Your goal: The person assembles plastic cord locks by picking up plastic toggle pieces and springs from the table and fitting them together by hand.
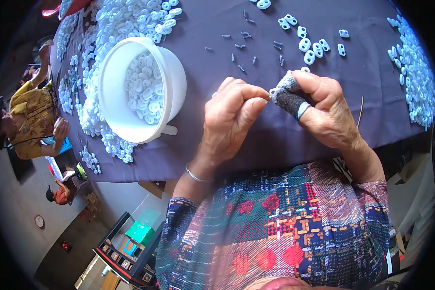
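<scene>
My left hand (229, 113) pinches a tiny spring between thumb and forefinger and brings it to a small white plastic part (274, 92). My right hand (319, 108) grips that part with a grey cloth sleeve on the forefinger and thumb. Both hands hover over the purple tablecloth (270, 140), close together. Several small dark springs (246, 46) lie scattered on the cloth beyond my hands. A few white plastic parts (311, 46) lie near them.
A white plastic bowl (171, 84) holding white parts stands left of my hands. Heaps of white parts (101, 116) lie around it and another heap (413, 77) at the right. A person in yellow (31, 123) sits at the table's left end.
</scene>
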Action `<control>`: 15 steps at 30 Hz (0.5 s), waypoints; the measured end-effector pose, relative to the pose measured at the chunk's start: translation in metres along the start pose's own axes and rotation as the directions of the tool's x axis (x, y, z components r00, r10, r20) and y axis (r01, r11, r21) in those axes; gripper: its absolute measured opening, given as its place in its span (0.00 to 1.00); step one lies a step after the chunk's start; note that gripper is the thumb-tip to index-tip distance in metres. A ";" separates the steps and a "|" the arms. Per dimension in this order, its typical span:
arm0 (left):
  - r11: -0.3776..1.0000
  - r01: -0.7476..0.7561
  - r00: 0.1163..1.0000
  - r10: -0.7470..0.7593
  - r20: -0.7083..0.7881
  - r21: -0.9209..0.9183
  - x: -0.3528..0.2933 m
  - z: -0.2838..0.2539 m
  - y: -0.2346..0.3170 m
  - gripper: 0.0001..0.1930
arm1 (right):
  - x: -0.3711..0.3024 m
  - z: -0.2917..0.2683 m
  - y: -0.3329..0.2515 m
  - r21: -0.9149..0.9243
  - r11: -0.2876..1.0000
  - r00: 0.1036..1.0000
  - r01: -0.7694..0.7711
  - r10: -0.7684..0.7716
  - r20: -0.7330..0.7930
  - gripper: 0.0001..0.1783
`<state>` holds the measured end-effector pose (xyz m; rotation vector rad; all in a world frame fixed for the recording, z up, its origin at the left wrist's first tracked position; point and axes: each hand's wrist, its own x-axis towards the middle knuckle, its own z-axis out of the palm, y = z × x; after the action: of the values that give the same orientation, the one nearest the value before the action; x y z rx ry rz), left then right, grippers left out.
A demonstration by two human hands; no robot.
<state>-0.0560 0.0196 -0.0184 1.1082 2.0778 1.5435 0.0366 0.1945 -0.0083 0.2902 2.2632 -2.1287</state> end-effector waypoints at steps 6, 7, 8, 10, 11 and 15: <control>0.999 -0.045 0.999 0.045 -0.017 0.010 0.001 0.001 0.000 0.04 | 0.001 0.001 0.001 -0.022 0.995 0.995 0.093 -0.094 -0.018 0.01; 0.999 -0.025 1.000 0.025 -0.014 0.028 -0.001 0.000 0.002 0.04 | 0.000 0.002 -0.002 -0.035 0.998 0.999 0.054 -0.054 0.006 0.01; 0.999 -0.014 1.000 0.015 -0.011 0.043 0.001 0.001 0.002 0.04 | 0.002 -0.001 -0.003 -0.055 0.998 1.000 0.020 -0.018 0.026 0.02; 0.998 -0.037 0.999 0.038 -0.012 0.056 0.002 0.003 0.000 0.04 | 0.004 -0.002 0.002 -0.130 0.987 0.996 0.091 -0.089 0.024 0.02; 0.997 -0.041 0.999 0.042 -0.009 0.069 0.001 0.003 -0.001 0.04 | 0.003 -0.001 0.005 -0.191 0.970 0.989 0.148 -0.144 0.032 0.03; 0.995 -0.069 0.998 0.068 0.008 0.073 0.002 0.004 -0.001 0.04 | 0.002 -0.002 0.006 -0.219 0.961 0.985 0.170 -0.168 0.025 0.04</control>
<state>-0.0553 0.0237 -0.0198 1.2199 2.1288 1.5044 0.0352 0.1967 -0.0141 0.0867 2.5760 -1.9169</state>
